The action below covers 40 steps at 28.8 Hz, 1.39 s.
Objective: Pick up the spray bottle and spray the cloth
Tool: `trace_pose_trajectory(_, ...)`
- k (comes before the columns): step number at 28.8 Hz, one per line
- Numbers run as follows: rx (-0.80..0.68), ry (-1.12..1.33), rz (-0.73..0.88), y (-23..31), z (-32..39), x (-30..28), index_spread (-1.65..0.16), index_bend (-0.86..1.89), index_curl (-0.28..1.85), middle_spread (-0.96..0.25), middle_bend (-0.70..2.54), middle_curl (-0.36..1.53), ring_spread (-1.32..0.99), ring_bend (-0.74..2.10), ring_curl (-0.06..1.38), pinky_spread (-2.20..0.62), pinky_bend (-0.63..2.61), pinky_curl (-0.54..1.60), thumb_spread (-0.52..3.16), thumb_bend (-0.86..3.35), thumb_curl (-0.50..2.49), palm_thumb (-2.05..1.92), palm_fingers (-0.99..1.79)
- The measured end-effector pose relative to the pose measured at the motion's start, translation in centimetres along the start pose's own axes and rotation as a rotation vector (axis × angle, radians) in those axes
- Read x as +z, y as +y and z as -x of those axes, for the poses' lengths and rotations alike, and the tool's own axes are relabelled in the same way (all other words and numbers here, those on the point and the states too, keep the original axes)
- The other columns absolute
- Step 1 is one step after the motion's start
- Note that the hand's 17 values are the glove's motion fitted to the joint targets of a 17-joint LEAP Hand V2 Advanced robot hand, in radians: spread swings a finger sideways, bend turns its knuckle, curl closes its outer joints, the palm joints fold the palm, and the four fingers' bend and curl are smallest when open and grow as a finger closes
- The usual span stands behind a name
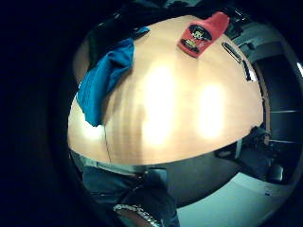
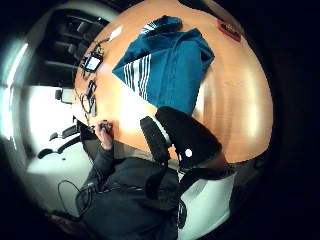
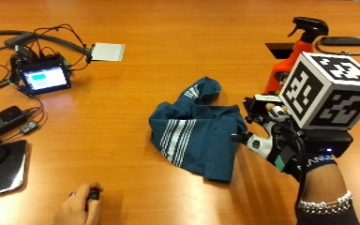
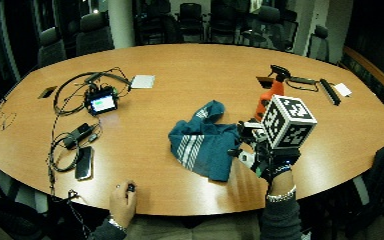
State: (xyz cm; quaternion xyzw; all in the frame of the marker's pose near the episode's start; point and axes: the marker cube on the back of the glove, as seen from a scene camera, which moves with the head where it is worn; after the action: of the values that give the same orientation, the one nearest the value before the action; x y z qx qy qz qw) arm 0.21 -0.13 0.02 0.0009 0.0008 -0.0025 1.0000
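Only outside view (image 3: 295, 51) shows bottle trigger

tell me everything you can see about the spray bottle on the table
The orange-red plastic spray bottle stands upright on the wooden table, beyond the gloved right hand and to the side of the crumpled teal cloth with white stripes. It has a black trigger head and nozzle on top, and a palm view shows a dark label with yellow and white print on its body. Part of its body is hidden in the outside view. Nothing is seen touching it; the hand has not yet reached it.
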Motion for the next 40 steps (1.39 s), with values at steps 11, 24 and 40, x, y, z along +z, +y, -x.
trace_pose_trajectory(11,-0.009,-0.008,0.009,-0.3,0.3,0.2,-0.4,0.19,0.19,-0.05,0.18,0.14,-0.01,0.23,0.13,0.23,0.41,0.2,0.9,0.18,0.11,0.37,0.35)
trace_pose_trajectory(24,-0.031,0.043,0.046,-2.0,2.0,1.9,-0.44,0.18,0.25,-0.05,0.18,0.2,0.0,0.22,0.17,0.26,0.4,0.25,1.1,0.12,0.17,0.42,0.33)
trace_pose_trajectory(40,0.167,0.184,-0.083,-10.0,-3.8,0.3,-0.37,0.14,0.28,-0.04,0.2,0.26,-0.03,0.35,0.25,0.26,0.31,0.27,1.17,0.06,0.21,0.47,0.48)
